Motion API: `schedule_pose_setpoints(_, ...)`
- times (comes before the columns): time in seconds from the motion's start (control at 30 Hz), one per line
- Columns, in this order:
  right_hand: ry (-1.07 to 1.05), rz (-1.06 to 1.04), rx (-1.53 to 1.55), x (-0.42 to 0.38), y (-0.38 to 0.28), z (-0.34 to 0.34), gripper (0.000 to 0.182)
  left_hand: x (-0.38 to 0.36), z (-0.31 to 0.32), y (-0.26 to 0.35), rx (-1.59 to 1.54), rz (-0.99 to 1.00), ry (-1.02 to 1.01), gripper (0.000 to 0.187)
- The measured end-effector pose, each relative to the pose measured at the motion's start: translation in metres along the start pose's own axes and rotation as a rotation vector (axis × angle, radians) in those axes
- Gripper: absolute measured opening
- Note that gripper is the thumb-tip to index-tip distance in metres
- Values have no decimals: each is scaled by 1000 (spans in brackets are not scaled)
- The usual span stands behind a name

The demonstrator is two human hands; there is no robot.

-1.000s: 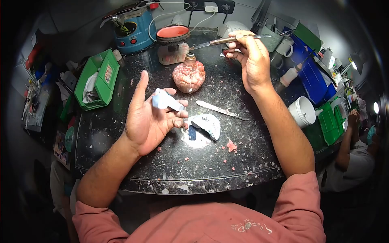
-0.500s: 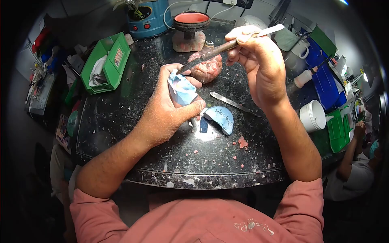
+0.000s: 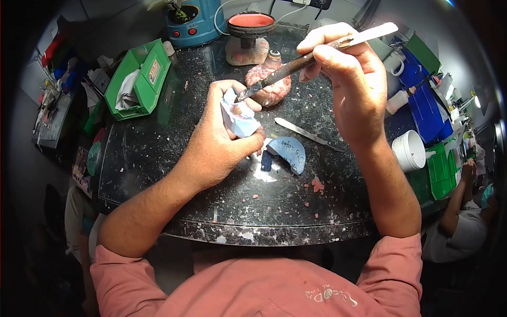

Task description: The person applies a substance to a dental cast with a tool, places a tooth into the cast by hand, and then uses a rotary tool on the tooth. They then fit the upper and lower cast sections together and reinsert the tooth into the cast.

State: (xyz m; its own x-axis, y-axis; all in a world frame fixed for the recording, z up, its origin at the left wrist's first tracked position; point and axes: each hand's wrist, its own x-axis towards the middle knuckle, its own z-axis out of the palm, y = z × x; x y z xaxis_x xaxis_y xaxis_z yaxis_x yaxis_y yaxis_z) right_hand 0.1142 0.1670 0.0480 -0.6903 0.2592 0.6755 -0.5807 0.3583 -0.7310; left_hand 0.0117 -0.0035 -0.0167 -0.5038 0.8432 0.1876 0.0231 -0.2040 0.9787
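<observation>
My left hand (image 3: 216, 132) is closed around a light-blue plaster dental model (image 3: 242, 119), raised over the black worktop. Between the thumb and fingers of my right hand (image 3: 354, 79) is a wax knife (image 3: 288, 67) with a dark, worn handle and a pale blade at its upper end. Its dark lower end meets the model's upper edge, as far as I can see. Below the model lies a half-round blue plaster piece (image 3: 288, 151) with handwriting. To the right of that rests a slim metal blade tool (image 3: 306, 133).
A round bottle covered in pink wax (image 3: 269, 87) stands behind my hands, near a dish of red wax (image 3: 251, 21). At the left sits a green bin (image 3: 150, 79); at the right, a white tub (image 3: 408, 150). Wax scraps (image 3: 317, 184) dot the worktop. Another person (image 3: 459, 230) is at far right.
My right hand has moved right and slightly toward me with the wax knife. The knife's lower end has shifted a little along the model. My left hand stays nearly in place.
</observation>
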Motion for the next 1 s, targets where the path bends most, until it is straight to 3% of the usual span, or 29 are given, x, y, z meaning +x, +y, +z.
schedule_pose_setpoints(0.43,-54,-71,-24,-3,3,5,16,-1,2,4,13,-31,12,58)
schedule_pose_setpoints(0.93,-74,46,-21,-4,0,2,16,0,1,4,28,-24,9,55)
schedule_pose_setpoints(1.0,-67,-38,-6,-3,3,1,16,0,1,4,20,-29,-9,55)
